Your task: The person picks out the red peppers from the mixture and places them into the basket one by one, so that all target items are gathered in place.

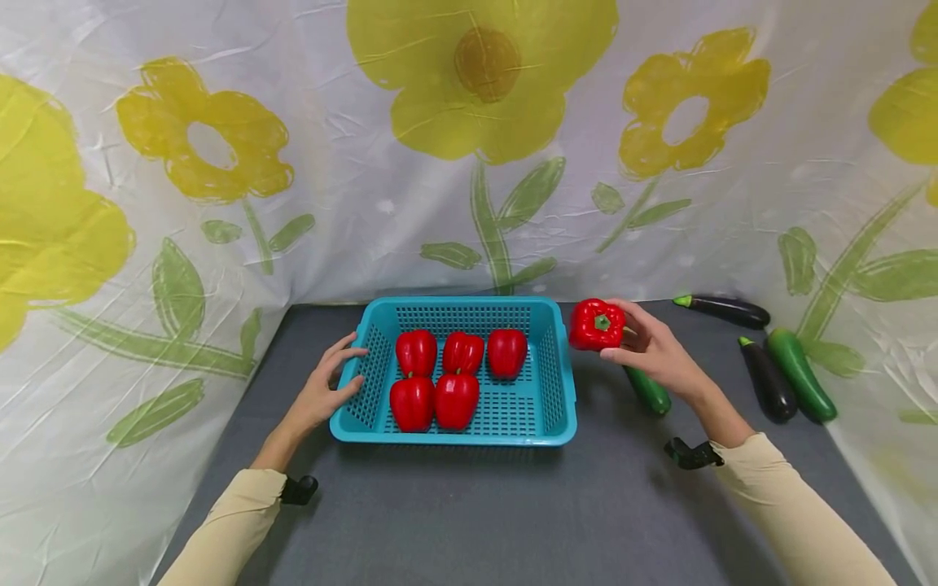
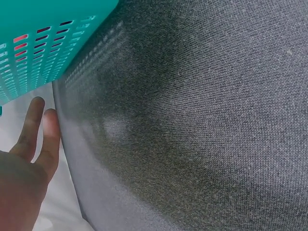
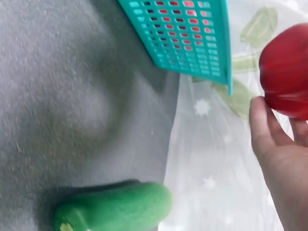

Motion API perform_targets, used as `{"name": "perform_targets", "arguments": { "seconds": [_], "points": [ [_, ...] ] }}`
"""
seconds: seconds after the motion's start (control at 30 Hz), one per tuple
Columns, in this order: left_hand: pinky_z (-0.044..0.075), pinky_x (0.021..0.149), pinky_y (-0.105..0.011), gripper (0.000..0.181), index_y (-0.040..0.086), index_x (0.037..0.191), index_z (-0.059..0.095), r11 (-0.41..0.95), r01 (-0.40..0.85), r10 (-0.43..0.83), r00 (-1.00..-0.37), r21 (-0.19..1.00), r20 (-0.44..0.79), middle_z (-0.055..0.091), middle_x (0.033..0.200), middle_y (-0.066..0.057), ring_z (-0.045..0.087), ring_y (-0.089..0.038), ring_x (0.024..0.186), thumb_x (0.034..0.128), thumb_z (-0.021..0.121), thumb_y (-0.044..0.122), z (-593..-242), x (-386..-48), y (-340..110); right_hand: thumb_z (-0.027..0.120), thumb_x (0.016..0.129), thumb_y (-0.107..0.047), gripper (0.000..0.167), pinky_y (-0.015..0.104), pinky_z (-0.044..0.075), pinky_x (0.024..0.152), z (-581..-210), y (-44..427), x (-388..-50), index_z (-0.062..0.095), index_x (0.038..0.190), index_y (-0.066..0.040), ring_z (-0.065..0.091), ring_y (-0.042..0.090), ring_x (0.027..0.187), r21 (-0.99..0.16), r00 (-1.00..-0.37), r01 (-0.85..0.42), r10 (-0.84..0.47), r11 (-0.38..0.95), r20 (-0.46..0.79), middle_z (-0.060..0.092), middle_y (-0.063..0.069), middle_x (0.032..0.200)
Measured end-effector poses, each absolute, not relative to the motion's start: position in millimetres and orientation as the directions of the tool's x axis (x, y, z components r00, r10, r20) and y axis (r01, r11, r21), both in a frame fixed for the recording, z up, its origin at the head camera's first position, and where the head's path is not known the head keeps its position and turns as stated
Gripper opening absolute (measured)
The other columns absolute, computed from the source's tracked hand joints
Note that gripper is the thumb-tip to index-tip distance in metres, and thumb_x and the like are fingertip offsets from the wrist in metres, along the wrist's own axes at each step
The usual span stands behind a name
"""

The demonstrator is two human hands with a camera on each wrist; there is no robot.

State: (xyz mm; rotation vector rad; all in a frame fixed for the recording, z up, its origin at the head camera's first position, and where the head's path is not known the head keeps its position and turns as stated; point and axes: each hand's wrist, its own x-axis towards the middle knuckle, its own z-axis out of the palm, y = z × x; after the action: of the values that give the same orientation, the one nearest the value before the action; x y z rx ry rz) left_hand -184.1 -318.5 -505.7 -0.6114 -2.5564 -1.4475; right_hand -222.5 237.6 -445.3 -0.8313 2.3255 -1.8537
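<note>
My right hand (image 1: pixel 652 346) holds a red bell pepper (image 1: pixel 597 324) by its side, just off the basket's right rim, with the green stem facing the head camera. In the right wrist view the pepper (image 3: pixel 288 72) is raised above the table, partly cut off by the frame. Several more red bell peppers (image 1: pixel 457 400) sit in two rows inside the blue plastic basket (image 1: pixel 454 439). At the basket's left rim is my left hand (image 1: pixel 322 395), its fingers spread and loosely extended. Whether those fingers touch the rim cannot be made out.
A green zucchini (image 1: pixel 648 391) lies under my right hand, partly hidden. Farther right are two eggplants (image 1: pixel 767 380) and another zucchini (image 1: pixel 800 374). The dark grey table (image 1: pixel 454 513) meets a flower-printed curtain (image 1: pixel 352 236) at its back and sides.
</note>
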Motion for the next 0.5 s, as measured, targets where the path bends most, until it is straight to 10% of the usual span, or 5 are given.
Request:
{"name": "perform_targets", "arguments": {
  "seconds": [0.2,0.5],
  "points": [
    [0.041,0.096,-0.068,0.043,-0.005,0.137,0.054,0.453,0.409,0.275,-0.909,0.792,0.312,0.025,0.161,-0.022,0.034,-0.044,0.137,0.0958,0.064,-0.003,-506,-184,-318,0.070,0.095,-0.001,0.067,0.032,0.054,0.088,-447,227,-220,0.038,0.154,-0.005,0.052,0.031,0.123,-0.928,-0.867,-0.343,-0.431,0.148,0.251,0.049,0.016,0.143],
    [0.041,0.093,-0.019,0.042,-0.008,0.137,0.053,0.456,0.411,0.277,-0.908,0.789,0.313,0.024,0.161,-0.023,0.038,-0.044,0.134,0.0964,0.063,-0.003,-506,-183,-318,0.054,0.106,-0.008,0.047,0.047,0.057,0.080,-445,218,-217,0.040,0.151,-0.007,0.058,0.030,0.116,-0.953,-0.882,-0.293,-0.407,0.077,0.238,0.048,0.020,0.141]
  ]
}}
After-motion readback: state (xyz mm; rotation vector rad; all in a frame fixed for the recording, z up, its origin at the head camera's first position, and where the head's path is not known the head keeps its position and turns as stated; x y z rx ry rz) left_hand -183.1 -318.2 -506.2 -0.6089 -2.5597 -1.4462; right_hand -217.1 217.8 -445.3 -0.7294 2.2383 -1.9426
